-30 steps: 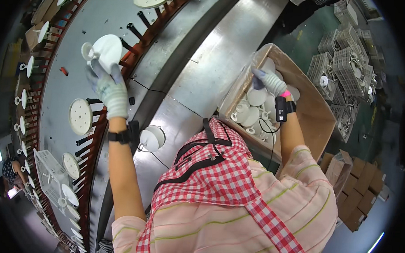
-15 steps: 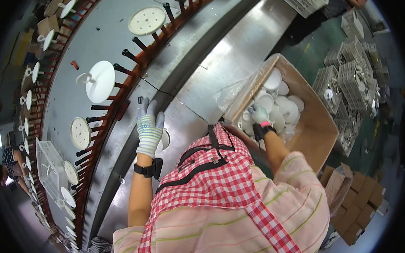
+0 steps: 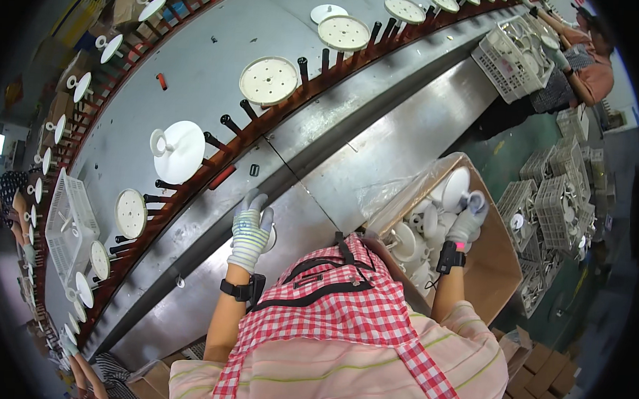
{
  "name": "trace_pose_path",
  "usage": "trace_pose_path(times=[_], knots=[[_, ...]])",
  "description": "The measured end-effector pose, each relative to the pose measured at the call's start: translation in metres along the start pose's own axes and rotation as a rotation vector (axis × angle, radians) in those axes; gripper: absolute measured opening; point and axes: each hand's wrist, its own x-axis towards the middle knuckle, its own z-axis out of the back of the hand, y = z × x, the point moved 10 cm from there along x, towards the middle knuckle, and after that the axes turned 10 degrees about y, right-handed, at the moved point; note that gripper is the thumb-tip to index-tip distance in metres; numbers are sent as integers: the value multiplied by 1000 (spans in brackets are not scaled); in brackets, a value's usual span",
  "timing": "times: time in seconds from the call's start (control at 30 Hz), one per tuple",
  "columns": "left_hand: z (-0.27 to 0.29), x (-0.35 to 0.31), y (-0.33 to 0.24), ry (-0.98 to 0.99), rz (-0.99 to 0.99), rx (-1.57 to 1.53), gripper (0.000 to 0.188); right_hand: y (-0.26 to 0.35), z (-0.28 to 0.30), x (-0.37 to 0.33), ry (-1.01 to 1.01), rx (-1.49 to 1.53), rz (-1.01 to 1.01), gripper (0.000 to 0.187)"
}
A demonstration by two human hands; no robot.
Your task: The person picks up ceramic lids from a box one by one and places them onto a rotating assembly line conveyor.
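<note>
My left hand (image 3: 251, 232), in a striped knit glove, is over the near edge of the metal bench with its fingers stretched out. A white disc (image 3: 271, 239) shows partly beside its thumb; whether the hand touches it is hidden. To the right, my gloved right hand (image 3: 465, 224) is closed at the ring of a white plastic disc (image 3: 454, 188) over an open cardboard carton (image 3: 489, 272). Beneath it, several white discs and ringed parts (image 3: 407, 240) lie heaped in the carton, which has a clear plastic liner.
A curved rack with black-tipped pegs (image 3: 303, 70) carries round white discs (image 3: 269, 80) beyond the bench (image 3: 312, 206). Stacked plastic crates (image 3: 563, 203) stand on the floor at right. A co-worker (image 3: 585, 65) is by another crate (image 3: 512, 59); another person's arms show lower left.
My right hand has shifted across the carton, away from my body, and now has a ringed disc raised at the pile. My left hand stays by the bench edge. The whole view has shifted.
</note>
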Motion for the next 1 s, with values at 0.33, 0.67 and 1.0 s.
trace_pose_path(times=[0.33, 0.67, 1.0], knots=[[11, 7, -23, -12, -48, 44, 28, 194, -341, 142, 697, 98, 388, 31], [16, -56, 13, -95, 143, 54, 26, 213, -460, 141, 642, -727, 511, 37], [29, 68, -113, 67, -419, -72, 26, 165, -481, 50, 1010, -467, 697, 39]])
